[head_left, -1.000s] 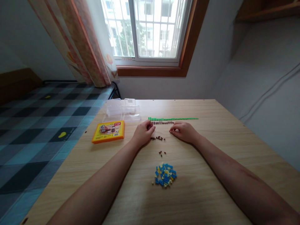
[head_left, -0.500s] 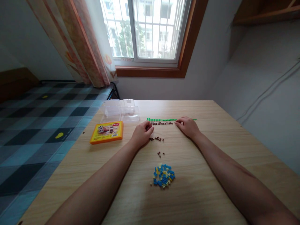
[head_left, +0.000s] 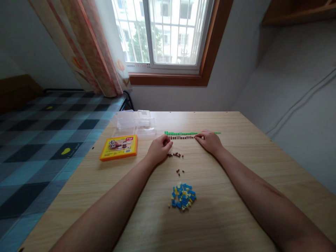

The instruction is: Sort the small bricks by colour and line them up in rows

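A row of small brown toy bricks (head_left: 181,138) runs across the table, just in front of a row of green bricks (head_left: 181,133). At the brown row's right end, the fingertips of my right hand (head_left: 210,141) are pinched on a tiny brown brick that they mostly cover. My left hand (head_left: 159,150) rests by the row's left end with its fingers curled; whatever may be in them is hidden. Beside it lie loose brown bricks (head_left: 177,154). Several more brown pieces (head_left: 178,172) lie nearer to me, ahead of a pile of blue and yellow bricks (head_left: 183,197).
To the left lies a yellow-orange box (head_left: 119,147) with a printed top. Behind it are clear plastic cases (head_left: 133,124). The wooden table (head_left: 236,196) reaches toward the window wall, and a bed with a checked cover (head_left: 47,147) stands along its left side.
My right hand has shifted slightly left, its fingertips closer to the end of the brown row. My left hand stays where it was. The view has tilted a little.
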The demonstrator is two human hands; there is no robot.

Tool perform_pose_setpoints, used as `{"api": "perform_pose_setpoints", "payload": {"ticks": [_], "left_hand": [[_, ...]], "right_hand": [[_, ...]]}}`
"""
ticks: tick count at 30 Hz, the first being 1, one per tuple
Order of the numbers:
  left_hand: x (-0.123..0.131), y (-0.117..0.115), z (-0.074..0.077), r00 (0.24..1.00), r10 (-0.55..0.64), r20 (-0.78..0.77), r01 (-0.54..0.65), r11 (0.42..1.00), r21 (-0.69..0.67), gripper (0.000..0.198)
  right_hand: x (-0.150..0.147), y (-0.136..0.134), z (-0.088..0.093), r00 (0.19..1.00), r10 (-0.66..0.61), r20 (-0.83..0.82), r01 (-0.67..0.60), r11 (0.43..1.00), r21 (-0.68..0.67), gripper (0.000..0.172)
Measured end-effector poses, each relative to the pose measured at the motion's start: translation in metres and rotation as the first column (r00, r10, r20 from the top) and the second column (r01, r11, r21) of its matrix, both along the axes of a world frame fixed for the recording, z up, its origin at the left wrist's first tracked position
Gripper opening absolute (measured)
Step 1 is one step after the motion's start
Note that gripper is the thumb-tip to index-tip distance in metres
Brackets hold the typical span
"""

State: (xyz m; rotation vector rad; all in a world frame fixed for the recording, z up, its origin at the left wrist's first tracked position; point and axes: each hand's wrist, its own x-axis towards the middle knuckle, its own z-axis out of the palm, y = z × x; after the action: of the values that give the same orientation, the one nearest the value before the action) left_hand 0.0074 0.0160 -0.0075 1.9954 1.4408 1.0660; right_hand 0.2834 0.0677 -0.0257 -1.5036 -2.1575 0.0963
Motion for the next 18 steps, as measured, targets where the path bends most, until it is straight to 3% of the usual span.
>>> {"api": "perform_pose_setpoints", "payload": {"ticks": [18], "left_hand": [[0.0006,-0.0009,0.0018,1.000,0.008,-0.011,-0.008,1.000,-0.004,0.019]], "right_hand": [[-0.0005,-0.0001,0.0005,1.000,0.002,-0.004,-0.002,1.000,-0.006,0.020]]}}
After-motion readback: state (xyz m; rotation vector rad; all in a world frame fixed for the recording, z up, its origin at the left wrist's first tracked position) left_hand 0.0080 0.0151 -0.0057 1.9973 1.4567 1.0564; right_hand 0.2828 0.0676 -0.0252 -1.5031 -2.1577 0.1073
